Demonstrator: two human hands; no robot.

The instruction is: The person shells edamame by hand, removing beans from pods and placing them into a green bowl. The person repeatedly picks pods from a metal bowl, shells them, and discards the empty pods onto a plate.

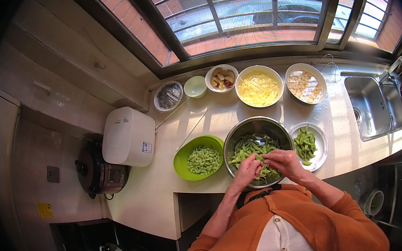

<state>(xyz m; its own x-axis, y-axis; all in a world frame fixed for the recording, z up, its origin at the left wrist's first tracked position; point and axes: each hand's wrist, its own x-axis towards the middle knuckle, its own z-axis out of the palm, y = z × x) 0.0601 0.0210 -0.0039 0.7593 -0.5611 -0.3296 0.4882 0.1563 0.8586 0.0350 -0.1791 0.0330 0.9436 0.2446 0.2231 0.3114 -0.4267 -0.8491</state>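
Note:
My left hand (250, 169) and my right hand (282, 162) meet above the near side of a steel bowl (287, 131), pinching one green soybean pod (260, 157) between their fingertips. Many more pods (241, 151) lie in the bowl below. To its left, a lime-green plastic basin (180, 164) holds shelled green beans (203, 160). On the right a white plate (322, 149) carries a heap of green pods (304, 143), close to my right hand.
Along the window stand bowls of small silvery fish (169, 95), garlic cloves (222, 78), yellow shreds (259, 88) and pale pieces in water (305, 86), plus a pale green bowl (195, 87). A steel sink (368, 104) is at right; a pressure cooker (104, 170) is at left.

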